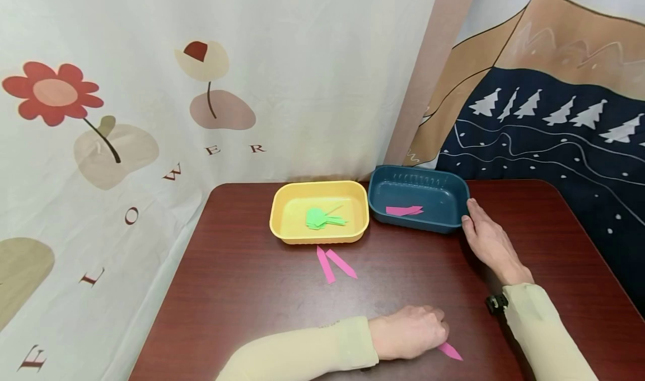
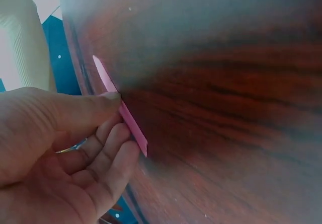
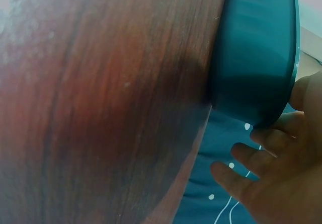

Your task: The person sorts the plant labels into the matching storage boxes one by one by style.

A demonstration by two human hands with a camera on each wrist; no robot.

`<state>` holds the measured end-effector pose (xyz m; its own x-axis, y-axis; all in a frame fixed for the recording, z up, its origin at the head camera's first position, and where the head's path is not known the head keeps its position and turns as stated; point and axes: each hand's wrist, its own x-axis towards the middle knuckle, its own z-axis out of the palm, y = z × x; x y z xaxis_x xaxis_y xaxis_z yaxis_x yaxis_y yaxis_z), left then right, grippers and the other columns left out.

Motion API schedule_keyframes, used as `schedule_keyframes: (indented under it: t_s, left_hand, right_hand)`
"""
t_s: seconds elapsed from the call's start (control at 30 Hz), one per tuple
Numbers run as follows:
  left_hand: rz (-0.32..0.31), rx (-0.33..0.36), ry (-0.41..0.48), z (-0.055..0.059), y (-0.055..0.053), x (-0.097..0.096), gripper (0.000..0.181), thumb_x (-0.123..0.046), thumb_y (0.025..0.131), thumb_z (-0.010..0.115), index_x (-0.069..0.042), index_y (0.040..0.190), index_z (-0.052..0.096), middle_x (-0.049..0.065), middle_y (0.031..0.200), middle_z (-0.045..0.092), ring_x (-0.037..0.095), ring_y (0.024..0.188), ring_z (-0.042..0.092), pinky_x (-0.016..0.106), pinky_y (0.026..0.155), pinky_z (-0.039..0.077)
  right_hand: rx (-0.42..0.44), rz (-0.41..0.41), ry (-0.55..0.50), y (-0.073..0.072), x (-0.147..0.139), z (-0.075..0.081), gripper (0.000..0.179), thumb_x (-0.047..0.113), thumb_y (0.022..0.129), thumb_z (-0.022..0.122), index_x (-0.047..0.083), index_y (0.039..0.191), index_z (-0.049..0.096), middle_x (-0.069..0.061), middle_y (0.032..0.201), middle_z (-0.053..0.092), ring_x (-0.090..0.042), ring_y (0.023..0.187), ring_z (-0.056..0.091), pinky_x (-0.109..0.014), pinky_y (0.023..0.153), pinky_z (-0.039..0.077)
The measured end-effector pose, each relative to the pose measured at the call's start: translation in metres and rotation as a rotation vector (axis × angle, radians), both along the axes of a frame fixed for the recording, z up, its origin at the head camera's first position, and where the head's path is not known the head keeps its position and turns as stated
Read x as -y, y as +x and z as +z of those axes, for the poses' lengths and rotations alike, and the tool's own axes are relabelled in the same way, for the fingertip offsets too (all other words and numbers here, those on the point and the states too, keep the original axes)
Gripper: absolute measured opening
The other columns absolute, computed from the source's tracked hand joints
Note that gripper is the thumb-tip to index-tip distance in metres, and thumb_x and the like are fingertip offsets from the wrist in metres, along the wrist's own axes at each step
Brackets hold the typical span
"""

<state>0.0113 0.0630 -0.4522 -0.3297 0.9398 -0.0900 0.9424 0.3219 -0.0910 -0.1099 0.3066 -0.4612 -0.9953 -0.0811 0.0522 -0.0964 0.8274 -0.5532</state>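
My left hand (image 1: 410, 331) is low over the near part of the table, pinching a pink paper strip (image 1: 450, 351) with one pointed end. In the left wrist view the thumb lies on one face of the strip (image 2: 132, 121), fingertips behind it. My right hand (image 1: 491, 244) touches the right end of a dark blue plastic basin (image 1: 448, 224), its fingers extended. In the right wrist view the thumb is by the rim and the other fingers are spread beside the outer wall (image 3: 251, 58). Several pink strips (image 1: 403, 210) lie inside the blue basin.
A yellow basin (image 1: 282, 232) holding several green paper pieces (image 1: 317, 217) stands left of the blue one. In front of it, two pink strips (image 1: 326, 266) lie on the dark brown table (image 1: 242, 291). Printed curtains (image 1: 322, 78) hang behind the table.
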Motion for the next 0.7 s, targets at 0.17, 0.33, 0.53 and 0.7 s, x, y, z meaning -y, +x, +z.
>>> schedule_keyframes:
  t_s: [0.17, 0.33, 0.53, 0.7]
  left_hand:
    - [0.018, -0.012, -0.010, 0.000, 0.002, -0.001, 0.008, -0.024, 0.097, 0.071, -0.029, 0.091, 0.068, -0.010, 0.090, 0.056, 0.006, 0.083, 0.056, 0.016, 0.067, 0.049]
    - [0.015, -0.035, -0.013, 0.000, 0.002, -0.001, 0.005, -0.025, 0.098, 0.068, -0.028, 0.095, 0.067, -0.010, 0.092, 0.057, 0.006, 0.085, 0.056, 0.017, 0.069, 0.049]
    - [-0.008, 0.002, 0.032, -0.004, -0.002, 0.004, 0.006, -0.024, 0.096, 0.071, -0.029, 0.097, 0.067, -0.012, 0.093, 0.060, 0.005, 0.087, 0.057, 0.017, 0.075, 0.047]
    - [-0.048, 0.028, 0.046, -0.006, -0.002, 0.009, 0.011, -0.021, 0.095, 0.072, -0.029, 0.102, 0.068, -0.013, 0.096, 0.061, 0.006, 0.087, 0.057, 0.017, 0.079, 0.048]
  right_hand:
    - [-0.003, -0.001, 0.004, 0.000, 0.000, 0.001, 0.061, 0.031, 0.114, 0.033, -0.005, 0.162, 0.021, -0.028, 0.166, 0.023, -0.051, 0.148, 0.028, -0.066, 0.115, 0.026]
    - [0.008, -0.007, 0.009, 0.000, 0.000, 0.000, 0.061, 0.031, 0.114, 0.034, -0.004, 0.162, 0.021, -0.027, 0.166, 0.023, -0.051, 0.148, 0.028, -0.066, 0.114, 0.027]
    - [0.008, -0.001, 0.009, -0.001, 0.000, 0.000, 0.062, 0.032, 0.114, 0.032, -0.004, 0.162, 0.020, -0.028, 0.166, 0.023, -0.051, 0.148, 0.028, -0.066, 0.115, 0.026]
    - [0.005, -0.001, 0.014, -0.001, 0.000, -0.001, 0.062, 0.032, 0.114, 0.032, -0.004, 0.162, 0.020, -0.028, 0.166, 0.023, -0.051, 0.148, 0.029, -0.066, 0.115, 0.026]
